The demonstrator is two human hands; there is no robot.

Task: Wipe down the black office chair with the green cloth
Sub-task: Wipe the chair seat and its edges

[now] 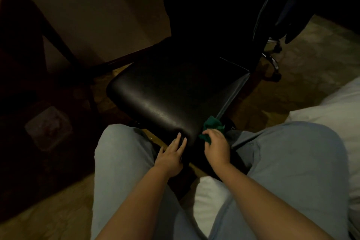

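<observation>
Right hand: the right hand (pixel 217 147) curls its fingers over the bunched green cloth (pixel 213 124) and holds it against the near right corner of the seat.
Green cloth: it is crumpled into a wad, part showing beyond the knuckles and part tucked under the palm. It touches the side edge of the black office chair (pixel 175 91), between the seat and the person's right knee.
Left hand: the left hand (pixel 171 154) lies flat with its fingers straight and the tips on the rounded front corner of the seat. It holds nothing and seems to steady the chair.
Step in hand: probably wiping the front corner and right side panel of the seat.
Doing it well: open the wad into a flatter pad so more fabric meets the leather. Brace firmly with the left hand, since a chair on casters may roll away. Run long overlapping strokes along the edge, then across the top face. Turn to a fresh fold before moving on.
Progress: how much is already clean cannot be judged in this dim light.
Hard to make out: the backrest (pixel 214 15) is lost in shadow and cut off at the top. Only part of the chrome base (pixel 273 64) shows. The underside of the seat is hidden. The right fingertips are buried in the cloth.
</observation>
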